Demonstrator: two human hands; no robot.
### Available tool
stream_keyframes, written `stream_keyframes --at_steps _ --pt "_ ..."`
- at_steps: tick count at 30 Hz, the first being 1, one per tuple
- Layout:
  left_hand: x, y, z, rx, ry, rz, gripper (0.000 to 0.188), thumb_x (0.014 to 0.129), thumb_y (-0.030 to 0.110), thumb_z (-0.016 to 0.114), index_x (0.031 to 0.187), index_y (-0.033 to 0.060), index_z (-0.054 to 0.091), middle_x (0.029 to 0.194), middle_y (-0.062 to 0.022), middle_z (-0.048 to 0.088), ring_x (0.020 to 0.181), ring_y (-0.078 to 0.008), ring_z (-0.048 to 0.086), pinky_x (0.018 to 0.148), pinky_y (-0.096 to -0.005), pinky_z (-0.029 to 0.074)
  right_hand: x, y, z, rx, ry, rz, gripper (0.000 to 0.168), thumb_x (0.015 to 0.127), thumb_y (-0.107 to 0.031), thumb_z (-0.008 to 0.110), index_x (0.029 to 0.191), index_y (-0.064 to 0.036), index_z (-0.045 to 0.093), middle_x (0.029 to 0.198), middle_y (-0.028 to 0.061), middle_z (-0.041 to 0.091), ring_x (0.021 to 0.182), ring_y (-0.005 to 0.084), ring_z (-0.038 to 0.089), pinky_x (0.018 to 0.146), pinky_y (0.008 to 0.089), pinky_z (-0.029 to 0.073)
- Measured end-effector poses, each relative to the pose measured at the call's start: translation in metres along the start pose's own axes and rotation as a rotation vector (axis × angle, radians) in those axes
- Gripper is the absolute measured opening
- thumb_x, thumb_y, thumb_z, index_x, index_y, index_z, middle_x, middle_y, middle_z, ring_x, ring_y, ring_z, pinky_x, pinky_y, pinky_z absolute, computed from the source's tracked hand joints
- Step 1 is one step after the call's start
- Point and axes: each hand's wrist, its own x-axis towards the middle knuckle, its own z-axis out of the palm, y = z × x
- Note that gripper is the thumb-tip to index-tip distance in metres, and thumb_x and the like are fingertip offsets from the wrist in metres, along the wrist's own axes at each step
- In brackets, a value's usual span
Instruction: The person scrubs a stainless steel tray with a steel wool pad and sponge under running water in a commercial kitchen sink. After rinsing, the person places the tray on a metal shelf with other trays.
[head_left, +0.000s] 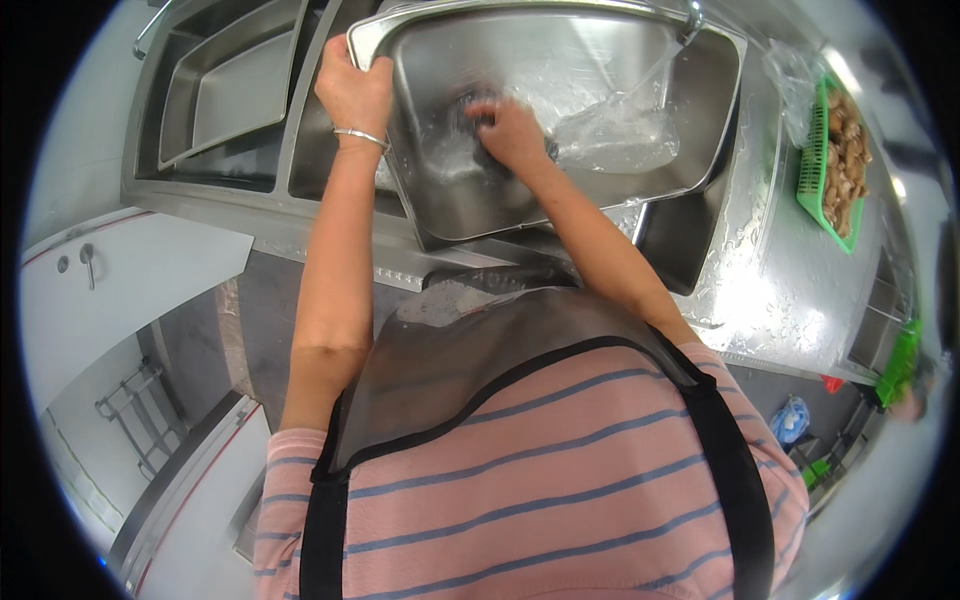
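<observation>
A deep stainless-steel pan is tilted over the sink in front of me. My left hand grips its upper left corner, thumb over the rim. Inside the pan, my right hand is blurred and curled around a dark scrubbing pad, its exact kind hard to make out. From the faucet at the top right, water runs in and spreads across the metal to the right of this hand.
Another steel pan rests in the left sink basin. On the wet steel counter to the right stand a green plastic basket of mushrooms and a clear plastic bag. A white door panel is at left.
</observation>
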Motion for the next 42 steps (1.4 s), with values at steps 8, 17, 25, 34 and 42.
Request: stream_keyframes --at_steps 8,17,25,34,42 --pt "0.0 -0.006 0.007 0.002 0.0 -0.02 0.029 0.062 0.005 0.061 0.089 -0.0024 0.057 0.076 -0.016 0.063 0.067 -0.0277 0.062 0.067 -0.0333 0.048 -0.037 0.004 0.05 -0.465 -0.018 -0.392 0.029 0.074 -0.011 0.059 0.1 -0.021 0.066 0.12 0.0105 0.043 0.106 0.0338 0.044 0.079 0.0433 0.048" --pt "0.006 -0.001 0.007 -0.059 -0.018 0.036 0.03 0.062 0.008 0.062 0.09 -0.0017 0.056 0.077 -0.0167 0.062 0.069 -0.0299 0.062 0.067 -0.0346 0.048 0.037 -0.061 0.011 -0.093 0.421 -0.262 0.043 0.071 -0.005 0.059 0.112 -0.02 0.059 0.112 0.0151 0.046 0.099 0.0368 0.046 0.078 0.0414 0.048" --pt "0.003 -0.012 0.006 0.015 -0.014 0.047 0.028 0.062 0.007 0.062 0.088 -0.0024 0.055 0.075 -0.0164 0.062 0.066 -0.0294 0.06 0.066 -0.0353 0.048 -0.038 -0.03 0.055 -0.294 -0.08 -0.291 0.042 0.07 -0.009 0.06 0.111 -0.016 0.06 0.116 0.0136 0.043 0.101 0.0377 0.044 0.078 0.0449 0.048" --pt "0.001 -0.006 0.007 -0.038 -0.026 0.023 0.027 0.062 0.006 0.063 0.087 -0.0029 0.056 0.074 -0.0149 0.062 0.067 -0.0255 0.061 0.066 -0.0328 0.048 0.035 -0.039 0.011 0.555 -0.269 -0.134 0.044 0.071 -0.012 0.06 0.114 -0.011 0.06 0.113 0.0185 0.057 0.101 0.0301 0.056 0.088 0.0335 0.044" --pt "0.001 -0.001 0.008 -0.067 -0.02 0.005 0.025 0.063 0.005 0.062 0.086 -0.0027 0.056 0.074 -0.014 0.062 0.066 -0.0232 0.06 0.066 -0.0321 0.048 -0.056 -0.038 0.032 -0.224 -0.53 -0.151 0.036 0.074 -0.022 0.053 0.107 -0.011 0.061 0.115 0.0244 0.047 0.106 0.0396 0.048 0.092 0.0432 0.041"
